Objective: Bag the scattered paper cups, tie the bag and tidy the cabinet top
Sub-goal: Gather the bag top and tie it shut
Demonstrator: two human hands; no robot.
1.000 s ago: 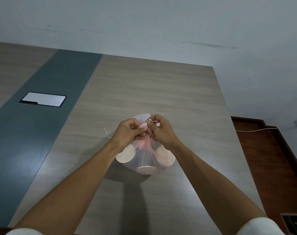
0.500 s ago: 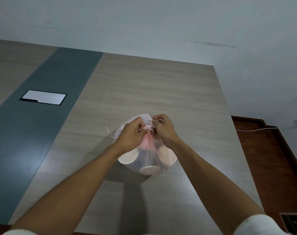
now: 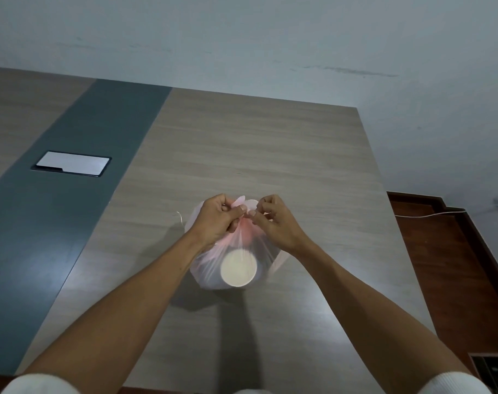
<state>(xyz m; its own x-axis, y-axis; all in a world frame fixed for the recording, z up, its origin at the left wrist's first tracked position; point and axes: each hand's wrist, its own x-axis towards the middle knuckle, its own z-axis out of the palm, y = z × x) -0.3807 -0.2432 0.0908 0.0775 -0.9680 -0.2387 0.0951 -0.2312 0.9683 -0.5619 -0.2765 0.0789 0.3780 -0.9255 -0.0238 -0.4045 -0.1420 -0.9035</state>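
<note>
Nearest, a paper cup lies inside the translucent pink bag, its round end facing the camera, so its long axis likely runs toward the viewer. Above it, the left hand and right hand each pinch the gathered neck of the bag, fingers curled on the plastic. To tie well, I would keep both tails taut, cinch low against the cups and pull evenly outward. The bag stands upright, neck up, on the wooden cabinet top, with a flush hatch farther left.
</note>
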